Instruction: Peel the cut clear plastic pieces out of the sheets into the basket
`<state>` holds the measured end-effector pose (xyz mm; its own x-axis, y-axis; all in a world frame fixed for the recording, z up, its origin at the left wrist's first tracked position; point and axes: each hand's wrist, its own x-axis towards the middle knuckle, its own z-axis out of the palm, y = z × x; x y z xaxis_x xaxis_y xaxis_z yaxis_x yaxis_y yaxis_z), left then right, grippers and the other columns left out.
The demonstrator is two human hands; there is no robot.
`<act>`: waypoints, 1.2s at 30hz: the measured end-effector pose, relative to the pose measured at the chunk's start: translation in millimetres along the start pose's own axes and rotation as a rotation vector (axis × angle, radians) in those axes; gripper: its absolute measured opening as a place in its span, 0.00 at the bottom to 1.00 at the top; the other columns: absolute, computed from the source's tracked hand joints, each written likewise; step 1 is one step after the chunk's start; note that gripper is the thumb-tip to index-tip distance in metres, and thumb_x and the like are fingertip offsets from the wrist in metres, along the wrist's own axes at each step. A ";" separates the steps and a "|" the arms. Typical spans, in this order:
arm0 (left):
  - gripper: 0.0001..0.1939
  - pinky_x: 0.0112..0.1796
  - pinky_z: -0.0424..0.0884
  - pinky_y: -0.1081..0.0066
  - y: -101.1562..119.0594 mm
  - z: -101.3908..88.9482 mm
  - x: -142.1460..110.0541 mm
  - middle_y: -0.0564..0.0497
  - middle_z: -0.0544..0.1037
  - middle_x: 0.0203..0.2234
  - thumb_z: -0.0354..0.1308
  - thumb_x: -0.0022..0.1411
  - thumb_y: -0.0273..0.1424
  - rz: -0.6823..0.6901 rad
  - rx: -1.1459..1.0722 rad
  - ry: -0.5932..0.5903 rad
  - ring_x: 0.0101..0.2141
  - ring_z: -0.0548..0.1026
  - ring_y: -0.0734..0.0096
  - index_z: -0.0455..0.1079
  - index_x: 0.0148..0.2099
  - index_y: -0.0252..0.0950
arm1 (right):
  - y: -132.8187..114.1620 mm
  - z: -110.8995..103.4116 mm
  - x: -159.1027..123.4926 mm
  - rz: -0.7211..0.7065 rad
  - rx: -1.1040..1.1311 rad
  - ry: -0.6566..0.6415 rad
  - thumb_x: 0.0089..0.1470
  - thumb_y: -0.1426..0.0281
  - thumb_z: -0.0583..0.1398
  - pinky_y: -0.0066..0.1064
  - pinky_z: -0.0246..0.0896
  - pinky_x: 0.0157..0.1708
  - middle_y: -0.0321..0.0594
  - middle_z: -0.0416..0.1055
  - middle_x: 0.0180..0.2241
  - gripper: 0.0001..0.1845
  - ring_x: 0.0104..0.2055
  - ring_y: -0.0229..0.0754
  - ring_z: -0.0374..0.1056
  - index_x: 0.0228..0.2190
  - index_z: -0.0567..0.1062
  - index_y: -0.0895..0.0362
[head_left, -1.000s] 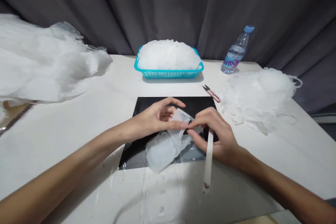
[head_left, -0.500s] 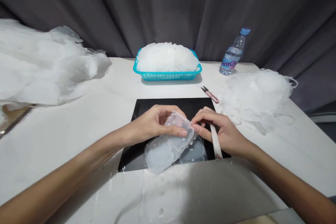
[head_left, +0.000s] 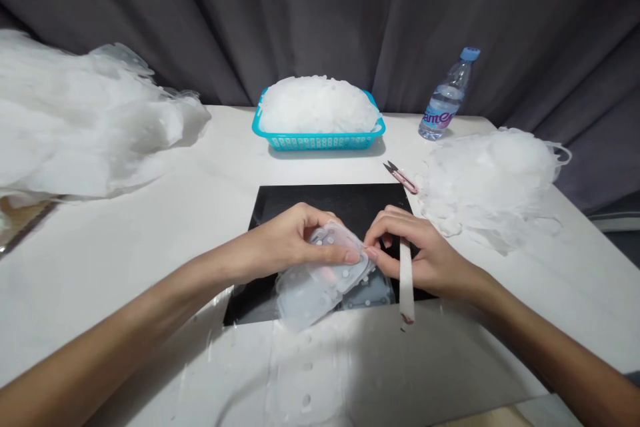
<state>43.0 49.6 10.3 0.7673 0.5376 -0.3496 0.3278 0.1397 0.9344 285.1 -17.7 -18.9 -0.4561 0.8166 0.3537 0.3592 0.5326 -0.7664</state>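
A clear film (head_left: 307, 373) lies on the white table (head_left: 125, 247) at the near middle. Just beyond it, the reddish end of a white strip (head_left: 407, 287) reaches past the near edge of the black mat (head_left: 340, 197); the strip runs from among the curled fingers of the right hand (head_left: 417, 247).

The right hand's thumb and forefinger are pinched together at the right edge of a translucent piece (head_left: 345, 273). The left hand (head_left: 295, 240) grips that piece from the left, its thumb laid across the top. The piece is above the near part of the mat, overlapping a second piece (head_left: 300, 303) that extends over the mat's near edge. A third piece (head_left: 370, 293) lies on the mat, to the right.

Farther off, pink-handled snips (head_left: 407, 181) lie beside a white heap (head_left: 495, 173) on the right. A larger heap (head_left: 90, 127) spreads on the far left. At the far middle stands a blue basket (head_left: 320, 141), piled with white pieces (head_left: 317, 107); to its right is a capped water bottle (head_left: 443, 107). A dark curtain (head_left: 310, 7) hangs behind everything.
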 end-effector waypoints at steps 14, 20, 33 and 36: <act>0.19 0.27 0.63 0.77 0.3 3.3 -3.5 0.53 0.74 0.31 0.69 0.64 0.47 -0.119 -0.016 -0.106 0.28 0.68 0.76 0.80 0.39 0.33 | 5.9 12.7 2.3 -0.150 -0.100 0.106 0.60 0.78 0.61 0.33 0.57 0.34 0.34 0.67 0.29 0.07 0.32 0.39 0.60 0.32 0.72 0.55; 0.19 0.28 0.63 0.77 2.8 1.3 -2.0 0.54 0.74 0.29 0.68 0.65 0.48 -0.124 -0.041 -0.153 0.28 0.68 0.76 0.80 0.39 0.34 | 4.7 14.2 4.4 -0.185 -0.119 0.166 0.58 0.79 0.61 0.33 0.56 0.33 0.34 0.67 0.28 0.08 0.32 0.39 0.61 0.30 0.71 0.55; 0.17 0.29 0.63 0.75 0.1 -1.3 2.0 0.54 0.77 0.28 0.69 0.64 0.45 0.099 0.215 0.029 0.29 0.69 0.73 0.81 0.41 0.36 | -1.9 -1.2 0.8 0.080 0.104 -0.005 0.63 0.71 0.64 0.32 0.60 0.36 0.34 0.71 0.31 0.04 0.33 0.37 0.63 0.34 0.76 0.55; 0.19 0.27 0.59 0.75 -1.0 5.0 3.9 0.55 0.75 0.28 0.67 0.65 0.48 0.116 0.319 0.079 0.28 0.67 0.74 0.80 0.43 0.36 | -1.8 -1.2 2.4 0.225 0.125 -0.032 0.63 0.67 0.66 0.30 0.58 0.34 0.33 0.70 0.31 0.05 0.32 0.36 0.62 0.36 0.76 0.54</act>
<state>48.5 47.4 7.6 0.7683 0.5994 -0.2245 0.4065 -0.1861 0.8945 284.3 -16.4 -16.0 -0.4022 0.9029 0.1518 0.3521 0.3056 -0.8847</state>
